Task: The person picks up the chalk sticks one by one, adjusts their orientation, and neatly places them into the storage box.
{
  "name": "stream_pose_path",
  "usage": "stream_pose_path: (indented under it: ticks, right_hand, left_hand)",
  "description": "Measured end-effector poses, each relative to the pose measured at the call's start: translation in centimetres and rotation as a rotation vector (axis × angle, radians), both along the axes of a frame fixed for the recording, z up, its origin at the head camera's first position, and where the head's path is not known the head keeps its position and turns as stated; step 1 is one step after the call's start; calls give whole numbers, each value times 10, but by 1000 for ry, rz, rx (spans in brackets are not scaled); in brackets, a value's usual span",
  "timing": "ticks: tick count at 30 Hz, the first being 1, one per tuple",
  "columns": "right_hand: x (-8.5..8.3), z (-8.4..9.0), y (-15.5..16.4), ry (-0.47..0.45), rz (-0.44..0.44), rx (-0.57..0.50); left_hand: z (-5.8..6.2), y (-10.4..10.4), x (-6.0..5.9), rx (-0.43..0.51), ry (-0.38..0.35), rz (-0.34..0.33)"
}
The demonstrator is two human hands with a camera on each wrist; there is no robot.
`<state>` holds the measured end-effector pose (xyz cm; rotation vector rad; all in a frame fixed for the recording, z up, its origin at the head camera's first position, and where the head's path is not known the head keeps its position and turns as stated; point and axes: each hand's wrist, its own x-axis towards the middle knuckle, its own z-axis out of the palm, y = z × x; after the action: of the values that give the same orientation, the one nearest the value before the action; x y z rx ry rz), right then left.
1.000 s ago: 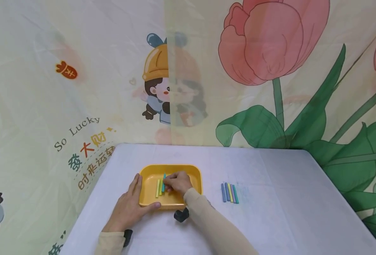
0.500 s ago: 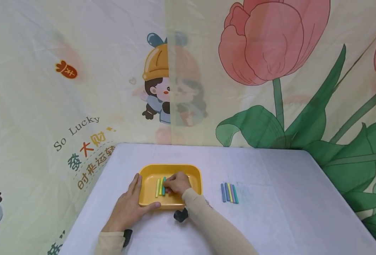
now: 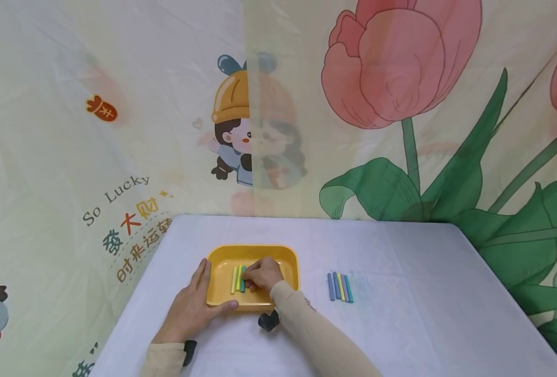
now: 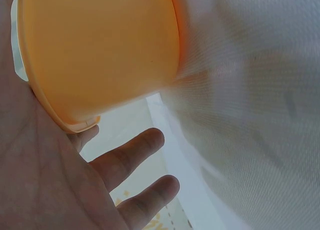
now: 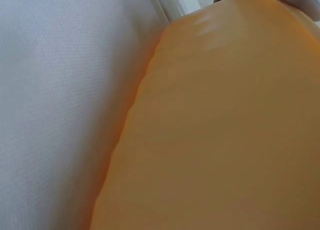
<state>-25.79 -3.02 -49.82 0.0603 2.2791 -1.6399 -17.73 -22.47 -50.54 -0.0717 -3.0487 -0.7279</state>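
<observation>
Progress, judged: partway. Three sticks lie inside the tray, side by side and roughly parallel: two yellow sticks and, just right of them at the fingertips of your right grip, the teal stick. The yellow pair looks settled; the teal stick seems nearly placed, pending release. Left over: an outer row of five on the counter, well apart to the right of your right grip, reading blue, blue, yellow, purple, teal. You touch none of these.

Grips: your right grip is bent over the tray floor, thumb and index close together, apparently pinching the teal stick; the contact faces are hidden, so you cannot tell how firmly. Your left grip is spread wide along the tray's left side, fingers straight, thumb at the near rim; it seems to steady the tray and pinches nothing.

Materials: tray yellow-orange, glossy, probably plastic; rounded corners, shallow wall, lipped rim. Sticks slim, straight, chalk-like; likely brittle and dusty. Note faint blue-green smudges just right of the outer row. Counter: white cloth, fine weave in both wrist views.
</observation>
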Motion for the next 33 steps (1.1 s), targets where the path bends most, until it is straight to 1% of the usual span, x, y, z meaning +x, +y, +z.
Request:
stream_pose_path:
  ticks: [11, 22, 27, 33]
  right_hand:
    - [3, 5, 3, -9, -1, -13]
    - [7, 9, 15, 47, 10, -10]
    - [11, 13, 24, 50, 10, -54]
    - [18, 25, 33, 52, 24, -121]
  left_hand:
    - [-2, -1, -1, -2, 2, -8]
    - [-1, 0, 1, -8, 17, -10]
    - [0, 1, -1, -19, 7, -3]
    - [0, 2, 0, -22, 5, -1]
